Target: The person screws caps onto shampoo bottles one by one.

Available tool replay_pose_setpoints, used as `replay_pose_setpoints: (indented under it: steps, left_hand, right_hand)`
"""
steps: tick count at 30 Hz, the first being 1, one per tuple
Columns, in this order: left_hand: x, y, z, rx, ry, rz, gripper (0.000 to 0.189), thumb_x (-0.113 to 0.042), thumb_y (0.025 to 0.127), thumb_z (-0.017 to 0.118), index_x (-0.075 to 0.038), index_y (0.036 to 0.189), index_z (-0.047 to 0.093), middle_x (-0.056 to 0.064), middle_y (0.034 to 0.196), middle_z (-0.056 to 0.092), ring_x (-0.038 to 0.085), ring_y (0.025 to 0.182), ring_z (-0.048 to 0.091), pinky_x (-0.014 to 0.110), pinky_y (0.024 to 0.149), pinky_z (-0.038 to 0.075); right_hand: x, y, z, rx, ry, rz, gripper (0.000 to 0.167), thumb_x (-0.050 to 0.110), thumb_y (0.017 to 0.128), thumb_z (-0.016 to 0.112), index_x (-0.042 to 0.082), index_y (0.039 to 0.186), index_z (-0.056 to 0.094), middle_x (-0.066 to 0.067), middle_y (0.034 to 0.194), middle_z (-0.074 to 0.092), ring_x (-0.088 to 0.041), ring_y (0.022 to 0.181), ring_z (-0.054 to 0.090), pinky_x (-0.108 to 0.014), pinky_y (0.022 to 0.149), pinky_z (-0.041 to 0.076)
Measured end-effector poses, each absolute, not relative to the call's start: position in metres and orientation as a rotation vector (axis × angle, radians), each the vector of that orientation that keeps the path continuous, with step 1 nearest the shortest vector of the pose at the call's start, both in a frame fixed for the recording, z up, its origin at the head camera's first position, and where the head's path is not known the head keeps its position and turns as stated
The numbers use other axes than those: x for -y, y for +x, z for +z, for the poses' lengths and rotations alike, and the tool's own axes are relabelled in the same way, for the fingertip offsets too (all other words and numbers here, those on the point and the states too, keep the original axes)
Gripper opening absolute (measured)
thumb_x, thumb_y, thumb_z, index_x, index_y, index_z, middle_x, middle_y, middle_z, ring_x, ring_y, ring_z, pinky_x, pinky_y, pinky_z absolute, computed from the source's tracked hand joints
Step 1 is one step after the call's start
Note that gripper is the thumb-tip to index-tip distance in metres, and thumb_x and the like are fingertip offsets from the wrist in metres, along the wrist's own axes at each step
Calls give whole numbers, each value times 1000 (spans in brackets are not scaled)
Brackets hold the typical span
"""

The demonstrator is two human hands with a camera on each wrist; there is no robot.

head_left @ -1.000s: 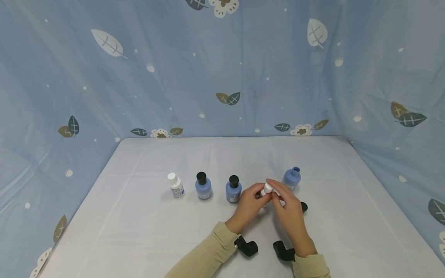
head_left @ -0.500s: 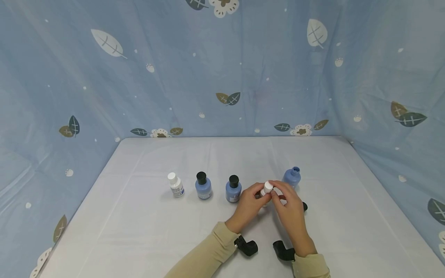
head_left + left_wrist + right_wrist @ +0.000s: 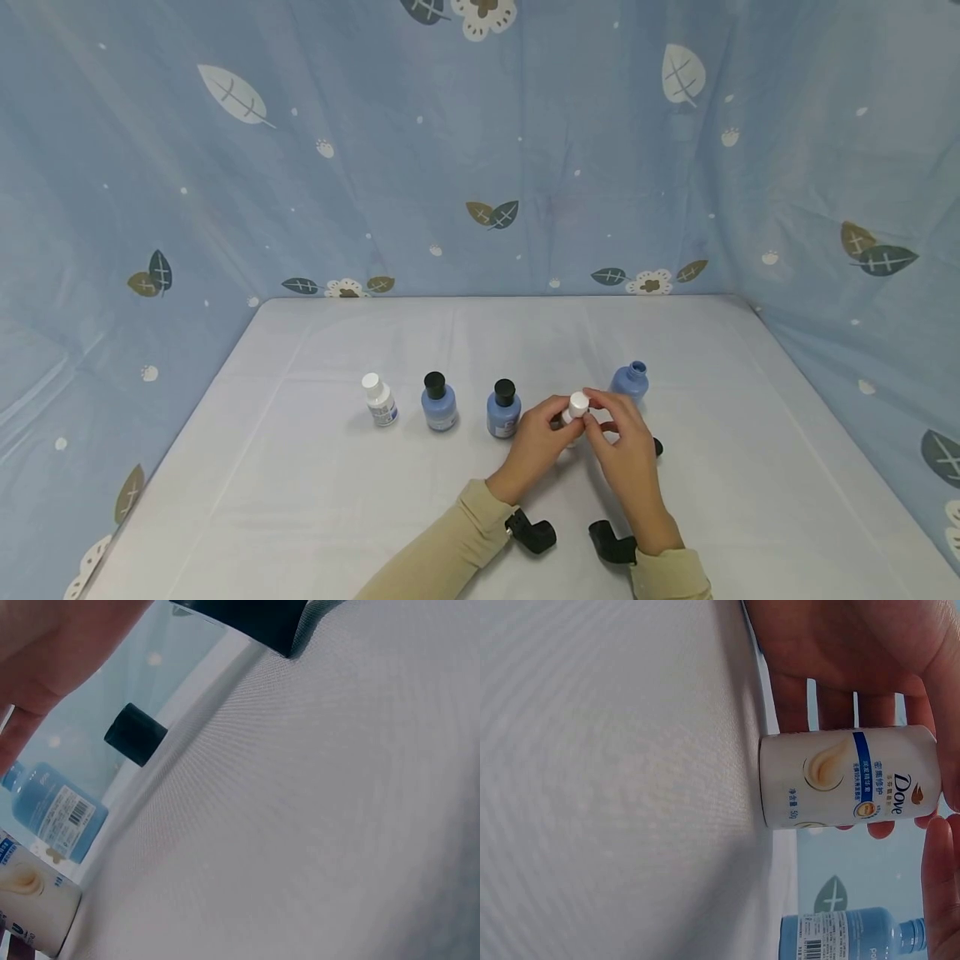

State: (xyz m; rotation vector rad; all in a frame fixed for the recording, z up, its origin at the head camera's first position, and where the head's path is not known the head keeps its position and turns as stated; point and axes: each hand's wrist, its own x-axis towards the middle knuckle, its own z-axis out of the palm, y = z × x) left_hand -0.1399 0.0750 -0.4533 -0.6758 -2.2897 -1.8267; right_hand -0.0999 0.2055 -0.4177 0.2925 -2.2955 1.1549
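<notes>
A white Dove bottle [image 3: 832,780] stands upright between my two hands, its base right at the tabletop. My left hand [image 3: 536,437] grips its body, with several fingers wrapped behind it in the right wrist view. The thumb and fingers of my right hand [image 3: 624,442] pinch the bottle's white screw cap [image 3: 578,404] from the right. Just behind that hand is an uncapped blue bottle [image 3: 631,381], its threaded neck bare. A loose black cap [image 3: 135,735] lies on the table to the right, mostly hidden by the right hand in the head view.
Left of the hands stand two blue bottles, one nearer [image 3: 503,408] and one farther [image 3: 438,402], both with black caps. A white-capped bottle [image 3: 380,400] is leftmost in the row. Black wrist cameras [image 3: 534,532] hang by both sleeves over the white table [image 3: 300,508].
The right index finger has slid from over the top of the white cap to its right side. The left hand and the bottle have stayed in place.
</notes>
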Motion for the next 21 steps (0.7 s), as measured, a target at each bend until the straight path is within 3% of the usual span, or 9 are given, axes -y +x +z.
replay_pose_setpoints:
  steps: [6, 13, 21]
  left_hand:
    - [-75, -136, -448, 2292, -687, -1793, 19, -27, 84, 62, -17, 101, 63, -6, 88, 59, 4, 73, 50, 19, 59, 44]
    - [-70, -124, -422, 2279, -695, -1824, 14, -16, 85, 62, -9, 97, 63, 2, 89, 61, 7, 78, 53, 20, 67, 46]
    - [-74, -137, -447, 2268, -703, -1816, 15, -19, 85, 61, -14, 99, 63, -4, 91, 60, 4, 79, 54, 21, 67, 46]
  right_hand:
    - [-207, -99, -419, 2289, 311, 1167, 38, -1, 83, 57, 12, 119, 57, -3, 114, 53, -15, 103, 48, -12, 78, 40]
    - [-205, -98, -420, 2337, 325, 1191, 40, 0, 85, 54, 16, 121, 55, -1, 123, 51, -14, 112, 44, -12, 80, 39]
    - [-204, -100, -420, 2342, 314, 1178, 34, 8, 87, 56, 18, 120, 57, 1, 120, 54, -12, 109, 47, -13, 79, 40]
